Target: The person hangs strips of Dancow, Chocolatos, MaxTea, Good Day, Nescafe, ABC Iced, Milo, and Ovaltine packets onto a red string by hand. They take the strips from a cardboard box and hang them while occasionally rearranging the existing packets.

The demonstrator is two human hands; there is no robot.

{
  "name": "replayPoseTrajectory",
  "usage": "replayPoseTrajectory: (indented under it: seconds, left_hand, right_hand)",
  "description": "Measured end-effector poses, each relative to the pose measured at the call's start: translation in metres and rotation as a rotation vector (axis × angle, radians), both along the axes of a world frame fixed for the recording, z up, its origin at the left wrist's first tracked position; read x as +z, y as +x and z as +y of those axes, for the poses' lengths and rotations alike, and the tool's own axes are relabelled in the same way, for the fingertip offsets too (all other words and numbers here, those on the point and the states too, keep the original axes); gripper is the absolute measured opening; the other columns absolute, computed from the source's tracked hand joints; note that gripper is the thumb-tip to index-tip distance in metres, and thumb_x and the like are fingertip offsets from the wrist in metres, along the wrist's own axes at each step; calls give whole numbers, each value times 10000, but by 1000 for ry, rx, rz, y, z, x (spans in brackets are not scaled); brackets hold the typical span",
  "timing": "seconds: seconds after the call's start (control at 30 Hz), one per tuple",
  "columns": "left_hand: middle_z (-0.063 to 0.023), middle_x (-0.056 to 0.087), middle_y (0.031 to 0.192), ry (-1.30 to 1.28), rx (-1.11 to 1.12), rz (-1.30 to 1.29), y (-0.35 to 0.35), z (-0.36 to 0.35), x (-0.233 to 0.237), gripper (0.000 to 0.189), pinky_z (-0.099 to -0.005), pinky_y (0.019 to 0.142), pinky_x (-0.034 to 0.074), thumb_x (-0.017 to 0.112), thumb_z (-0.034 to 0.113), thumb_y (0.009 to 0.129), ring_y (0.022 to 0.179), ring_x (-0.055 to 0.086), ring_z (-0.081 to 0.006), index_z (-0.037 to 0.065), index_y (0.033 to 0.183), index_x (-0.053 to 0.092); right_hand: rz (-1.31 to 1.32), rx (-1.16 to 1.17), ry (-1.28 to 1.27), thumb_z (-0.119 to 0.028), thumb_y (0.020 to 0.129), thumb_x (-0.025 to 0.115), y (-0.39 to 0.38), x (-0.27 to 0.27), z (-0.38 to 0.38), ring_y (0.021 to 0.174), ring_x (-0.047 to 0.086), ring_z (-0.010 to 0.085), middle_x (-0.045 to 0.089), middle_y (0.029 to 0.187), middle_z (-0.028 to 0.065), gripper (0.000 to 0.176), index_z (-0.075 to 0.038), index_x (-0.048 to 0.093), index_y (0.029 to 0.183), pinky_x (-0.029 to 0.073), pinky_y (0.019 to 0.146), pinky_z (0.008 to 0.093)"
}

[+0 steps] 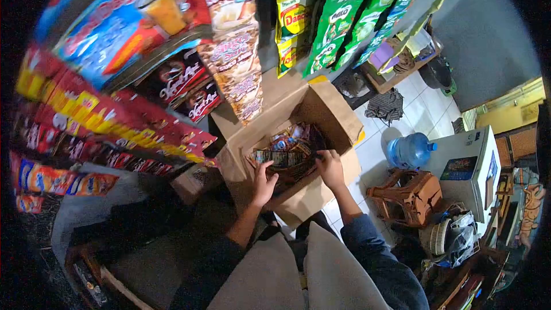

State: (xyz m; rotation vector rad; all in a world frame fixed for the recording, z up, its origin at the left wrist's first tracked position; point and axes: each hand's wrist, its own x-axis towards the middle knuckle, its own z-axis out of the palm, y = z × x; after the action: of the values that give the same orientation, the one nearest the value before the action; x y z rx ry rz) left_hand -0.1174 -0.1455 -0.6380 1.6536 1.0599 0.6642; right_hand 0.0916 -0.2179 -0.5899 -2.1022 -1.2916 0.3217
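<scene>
An open cardboard box stands in front of me, its flaps spread outward. Inside lie several dark, patterned sachets with shiny wrappers. My left hand reaches over the near left edge, its fingers at the left end of a sachet strip. At the right end of the packets is my right hand, fingers bent downward over the inner side of the box. The fingertips of both hands are too small and dark to show a firm grip.
Sachet strips hang above and left of the box; green sachet strips hang at the top. On the right are a blue water bottle, a brown stool and a white refrigerator.
</scene>
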Motion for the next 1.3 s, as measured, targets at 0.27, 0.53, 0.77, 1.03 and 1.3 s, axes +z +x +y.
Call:
replayPoseTrajectory:
  seconds: [0.27,0.53,0.77,1.03,1.3]
  left_hand:
    - [-166,415,1167,-714,303,-174,76,23,-163,353,-383,865,364,577,88,748,1094,397,-288,18,1074,460]
    - [-250,451,1082,95,-80,676,100,71,-205,365,-452,874,354,502,255,803,1007,442,-397,1,1064,482]
    - [-239,427,1123,280,-63,621,104,83,-251,425,-483,894,326,518,263,777,1009,431,-421,18,1117,442]
    - [-205,403,1169,225,-167,891,98,78,-277,486,-436,823,420,534,115,727,1058,414,-372,45,1186,393]
    - [-193,371,1215,364,-77,687,111,80,-275,462,-459,880,366,486,102,758,1061,400,-375,51,1205,384]
  right_hand:
    - [-14,93,-858,-239,738,534,64,-89,86,893,567,289,578,940,145,257,-95,594,943,481,723,375]
    - [-315,105,-684,-203,824,433,52,-229,124,809,573,246,564,934,74,275,-74,525,1048,470,631,352]
    - [-583,444,-953,-308,845,364,48,-254,121,1257,152,263,207,1363,74,451,-123,362,1256,144,978,492]
    - [-730,318,-887,-384,847,366,46,-270,110,1272,120,266,126,1388,94,616,-94,130,1336,172,1024,399]
    - [-599,404,-562,-240,770,474,53,-210,103,1038,437,247,517,1085,77,332,-58,567,1031,390,807,407]
